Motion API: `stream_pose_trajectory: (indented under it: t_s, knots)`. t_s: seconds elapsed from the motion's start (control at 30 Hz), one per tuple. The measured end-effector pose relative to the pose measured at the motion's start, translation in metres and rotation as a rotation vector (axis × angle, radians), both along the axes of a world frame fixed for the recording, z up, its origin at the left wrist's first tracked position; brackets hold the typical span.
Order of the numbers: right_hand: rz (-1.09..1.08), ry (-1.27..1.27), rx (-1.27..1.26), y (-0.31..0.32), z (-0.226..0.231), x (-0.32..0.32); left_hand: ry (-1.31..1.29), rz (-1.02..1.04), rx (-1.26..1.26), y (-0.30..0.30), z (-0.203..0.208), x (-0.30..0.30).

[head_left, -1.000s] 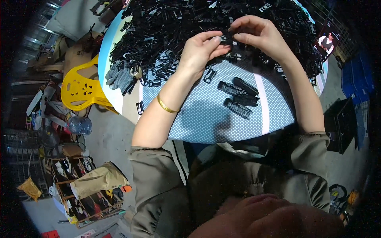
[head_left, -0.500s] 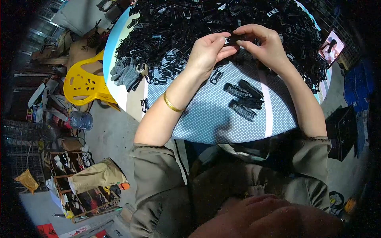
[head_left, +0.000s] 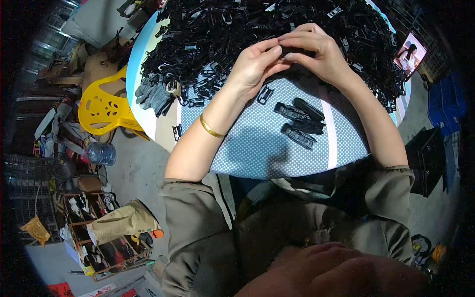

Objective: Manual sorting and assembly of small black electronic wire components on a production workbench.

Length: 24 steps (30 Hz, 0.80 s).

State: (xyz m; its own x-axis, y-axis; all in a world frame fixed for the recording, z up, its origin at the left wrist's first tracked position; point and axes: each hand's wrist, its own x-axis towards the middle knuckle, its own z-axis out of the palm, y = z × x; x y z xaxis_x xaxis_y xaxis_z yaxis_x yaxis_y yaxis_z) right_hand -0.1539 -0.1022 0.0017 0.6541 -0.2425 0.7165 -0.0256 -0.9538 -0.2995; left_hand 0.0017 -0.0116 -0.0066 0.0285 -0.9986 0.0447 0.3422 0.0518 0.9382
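Note:
Over the near edge of a big heap of small black plastic parts [head_left: 222, 29], my two hands meet with fingertips pinched together. My left hand [head_left: 252, 68], with a gold bangle on its forearm, is closed on a small black plastic part mostly hidden by the fingers. The fingers of my right hand [head_left: 319, 53] close on the same part from the other side. Just below the hands lies a loose black frame-shaped part [head_left: 265, 94] on the dotted tabletop [head_left: 247, 148]. Nearer to me, several longer black plastic pieces [head_left: 299, 123] lie in a small group.
A grey glove [head_left: 152, 94] and a roll of tape [head_left: 173, 88] sit at the heap's left edge. A phone [head_left: 410, 55] stands lit at the right. Left of the table are a yellow plastic chair [head_left: 101, 106], a large clear bottle [head_left: 101, 153] and a crowded rack [head_left: 106, 237].
My right hand has shifted a little left, and its fingers now overlap my left fingertips. The black part between them is more covered. The whole view has shifted slightly.

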Motion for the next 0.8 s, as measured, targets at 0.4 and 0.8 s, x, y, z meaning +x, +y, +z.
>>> stream_pose_trajectory:
  t_s: [0.4, 0.8]
  knots:
    - [-0.126, -0.163, 0.203, 0.012, -0.005, 0.007, 0.010, 0.236, -0.122, -0.002, 0.017, 0.026]
    - [-0.382, 0.424, -0.209, 0.020, -0.025, 0.016, -0.011, 0.345, 0.027, -0.001, 0.011, 0.018]
